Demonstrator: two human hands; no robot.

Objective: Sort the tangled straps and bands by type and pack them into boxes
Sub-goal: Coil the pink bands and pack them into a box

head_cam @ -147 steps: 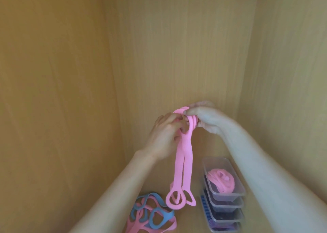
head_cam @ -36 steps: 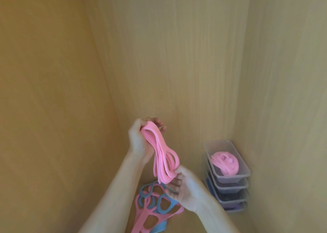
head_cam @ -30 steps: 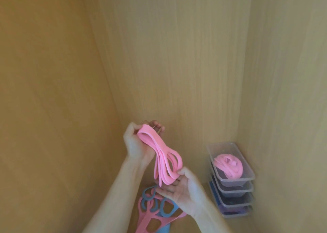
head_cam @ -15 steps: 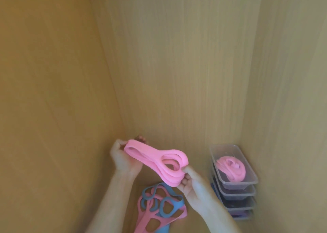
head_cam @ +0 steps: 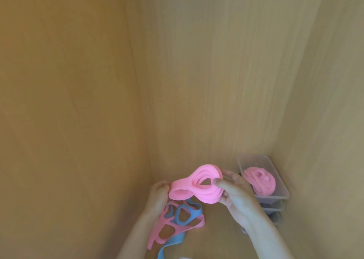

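Pink band (head_cam: pixel 195 185) is now sitting as a compact coil, where a moment ago we were stretching it long. We are gripping one end in our left hand (head_cam: pixel 158 194) and pinching the loops with our right hand (head_cam: pixel 236 197), just beside the top box (head_cam: pixel 275 172). We are judging it ready for packing. We are finding no readable writing.

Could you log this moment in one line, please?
left hand, right hand: grip folded pink band; top box: pink coil inside; pile: unsorted
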